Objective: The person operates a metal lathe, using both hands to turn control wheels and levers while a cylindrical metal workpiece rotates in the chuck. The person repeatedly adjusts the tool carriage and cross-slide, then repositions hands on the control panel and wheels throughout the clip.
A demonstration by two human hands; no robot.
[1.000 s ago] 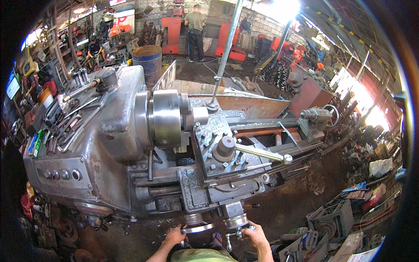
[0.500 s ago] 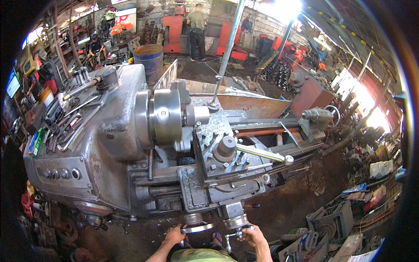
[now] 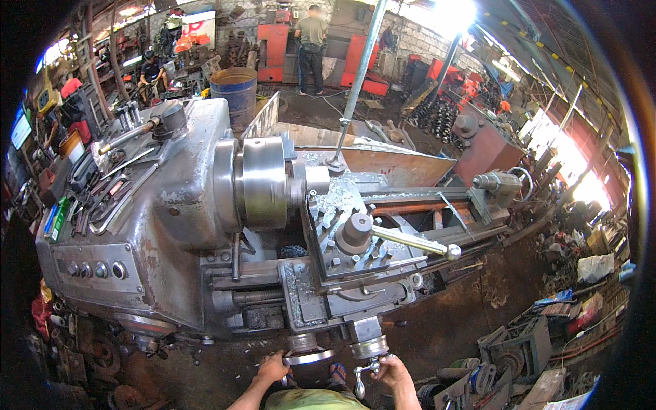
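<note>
Little has shifted over the last second: both hands stay at the lathe's front controls, and the view has only drifted slightly, with the carriage parts lying as they did.

From the head camera, the left hand [image 3: 272, 369] is curled on the rim of the carriage handwheel [image 3: 309, 356], a flat metal disc low on the lathe's apron. The right hand [image 3: 391, 372] is closed around the small crank handle [image 3: 361, 374] that hangs below the cross-slide dial [image 3: 370, 346], just right of the handwheel. Above them sits the tool post [image 3: 354, 232] with its long lever [image 3: 415, 242] ending in a ball, pointing right. Metal chips lie scattered over the cross slide. To the left, the large chuck [image 3: 263, 182] faces the tool post, mounted on the grey headstock [image 3: 164, 205], whose top carries wrenches and loose tools. The tailstock [image 3: 497, 183] stands at the far right of the bed. Behind, a blue drum [image 3: 234, 87] stands on the floor, and a person [image 3: 313, 48] stands at a red machine, back turned.
</note>
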